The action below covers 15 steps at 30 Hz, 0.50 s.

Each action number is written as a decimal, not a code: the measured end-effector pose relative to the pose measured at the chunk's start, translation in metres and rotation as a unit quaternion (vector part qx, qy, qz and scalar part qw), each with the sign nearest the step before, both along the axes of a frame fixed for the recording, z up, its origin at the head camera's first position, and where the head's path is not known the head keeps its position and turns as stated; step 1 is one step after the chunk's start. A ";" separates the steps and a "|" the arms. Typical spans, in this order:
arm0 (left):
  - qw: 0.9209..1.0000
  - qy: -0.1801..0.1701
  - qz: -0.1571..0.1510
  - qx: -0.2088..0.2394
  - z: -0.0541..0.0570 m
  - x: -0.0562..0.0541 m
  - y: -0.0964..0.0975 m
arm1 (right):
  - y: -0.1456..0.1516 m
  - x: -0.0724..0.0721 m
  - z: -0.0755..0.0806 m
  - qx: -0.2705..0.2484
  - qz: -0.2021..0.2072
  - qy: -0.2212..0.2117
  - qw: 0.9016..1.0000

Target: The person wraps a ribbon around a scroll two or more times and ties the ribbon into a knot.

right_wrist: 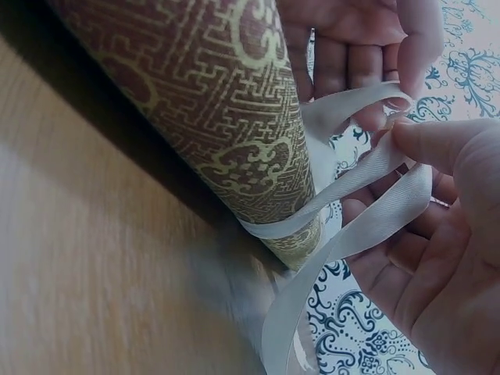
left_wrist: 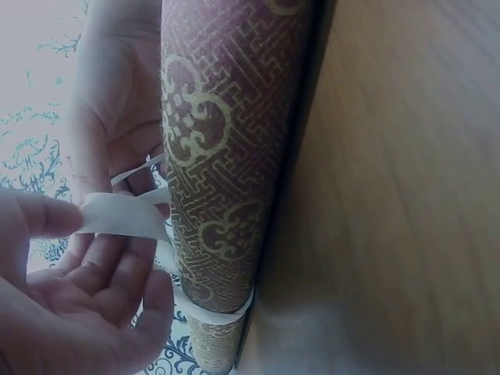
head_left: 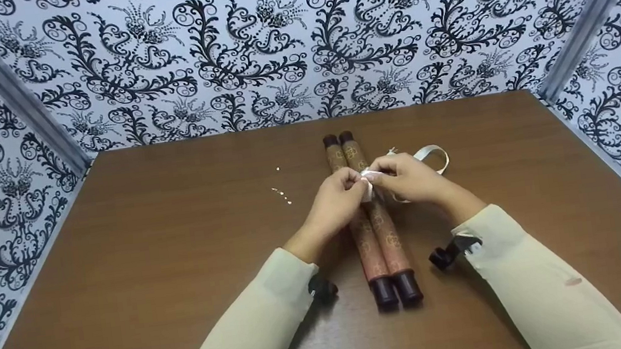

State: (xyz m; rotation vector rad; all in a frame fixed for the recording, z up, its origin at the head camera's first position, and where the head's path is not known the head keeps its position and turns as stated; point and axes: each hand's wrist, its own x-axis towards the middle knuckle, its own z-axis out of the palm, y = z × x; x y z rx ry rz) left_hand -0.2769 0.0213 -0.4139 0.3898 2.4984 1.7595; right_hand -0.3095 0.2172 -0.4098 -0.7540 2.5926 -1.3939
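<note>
A scroll [head_left: 368, 244], rolled into two patterned tubes with dark end knobs, lies lengthwise on the table. White ribbon [right_wrist: 351, 183] circles it near its middle. Over the tubes, my left hand [head_left: 333, 207] pinches a flat piece of the ribbon [left_wrist: 121, 215] between thumb and finger. Facing it, my right hand [head_left: 414, 176] grips other strands between thumb and fingers. A loose ribbon loop [head_left: 446, 156] trails on the table beyond the right hand. Where the strands cross between the hands is partly hidden in the head view.
Small white flecks [head_left: 281, 193] lie on the brown table [head_left: 177, 244] left of the scroll. Patterned panels [head_left: 294, 40] wall the table at the back and sides. A black wrist camera [head_left: 444, 257] hangs under the right sleeve.
</note>
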 end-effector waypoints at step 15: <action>0.999 0.030 -0.013 0.015 0.015 0.000 -0.009 | 0.002 -0.003 -0.002 0.017 -0.037 0.032 0.999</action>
